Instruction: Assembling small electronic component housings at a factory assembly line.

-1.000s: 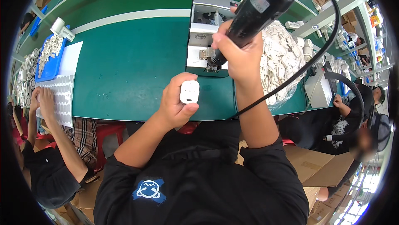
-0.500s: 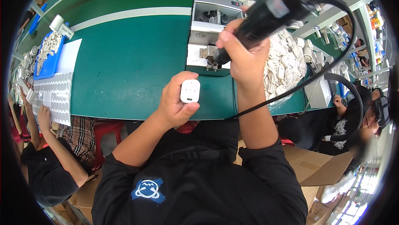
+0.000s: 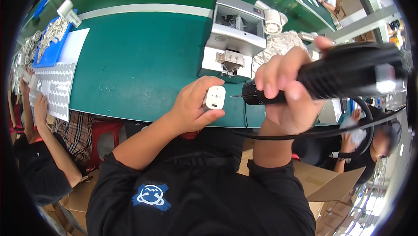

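Note:
My left hand point(image 3: 191, 105) grips a small white plastic housing point(image 3: 215, 97) between thumb and fingers; its rounded end face, with small holes and a dark slot, is turned up. In my right hand point(image 3: 289, 90) is a black corded electric screwdriver point(image 3: 352, 70), held nearly level. Its thin bit points left at the housing, a short gap away. Whether a screw sits on the bit is too small to tell. Beyond my hands stands a grey and white screw feeder point(image 3: 237, 38) with a metal pick-up block point(image 3: 230, 59) at its front.
White plastic parts point(image 3: 278, 46) are heaped right of the feeder, partly behind my right hand. At the left lie a blue tray point(image 3: 52, 55) of small parts and a sheet of grey labels point(image 3: 61, 88). Co-workers sit on both sides. The screwdriver's cord point(image 3: 305, 136) crosses near the table's edge.
My right hand has brought the screwdriver from the feeder's front down and to the right, tilting it nearly level. The left hand with the housing has shifted slightly right in view.

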Motion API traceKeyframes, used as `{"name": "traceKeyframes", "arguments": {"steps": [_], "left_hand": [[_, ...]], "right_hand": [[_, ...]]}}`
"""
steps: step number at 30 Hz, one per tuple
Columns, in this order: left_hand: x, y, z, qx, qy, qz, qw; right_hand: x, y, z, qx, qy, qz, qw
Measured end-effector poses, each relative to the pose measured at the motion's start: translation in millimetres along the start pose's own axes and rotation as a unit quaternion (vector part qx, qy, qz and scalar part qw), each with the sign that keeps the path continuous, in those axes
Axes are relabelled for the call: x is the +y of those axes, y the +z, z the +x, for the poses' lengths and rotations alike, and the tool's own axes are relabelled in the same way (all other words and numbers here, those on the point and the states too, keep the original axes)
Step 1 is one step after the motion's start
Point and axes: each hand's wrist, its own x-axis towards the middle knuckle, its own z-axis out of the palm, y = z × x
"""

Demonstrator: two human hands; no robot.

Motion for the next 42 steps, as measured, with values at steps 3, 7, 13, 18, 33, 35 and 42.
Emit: {"name": "traceKeyframes", "arguments": {"steps": [3, 7, 13, 18, 33, 35, 42], "left_hand": [[-2.7, 2.5, 0.2, -0.01, -0.001, -0.004, 1.0], [-5.3, 2.0, -1.8, -0.018, -0.018, -0.014, 1.0], [-1.3, 4.6, -1.2, -0.024, -0.018, -0.026, 0.999], [-2.5, 5.9, 0.2, -0.019, -0.003, -0.015, 1.0], [-16.6, -104.6, 43.9, 0.225, -0.478, -0.296, 0.796], [-26.6, -117.9, 39.3, 0.18, -0.449, -0.203, 0.851], [-99.2, -234.2, 84.6, -0.089, -0.453, 0.438, 0.772]], "right_hand": [[-4.5, 11.5, 10.5, -0.029, -0.02, -0.036, 0.999], [5.5, 18.1, 12.9, 0.032, 0.018, -0.069, 0.997], [4.6, 15.6, 11.9, 0.013, 0.024, -0.044, 0.999], [4.2, 11.5, 9.6, 0.028, 0.061, -0.056, 0.996], [-1.0, -39.2, -2.9, 0.064, 0.058, -0.106, 0.991], [3.4, -40.9, -10.7, 0.063, 0.074, -0.134, 0.986], [13.2, -55.8, -35.6, 0.119, 0.097, -0.165, 0.974]]}}
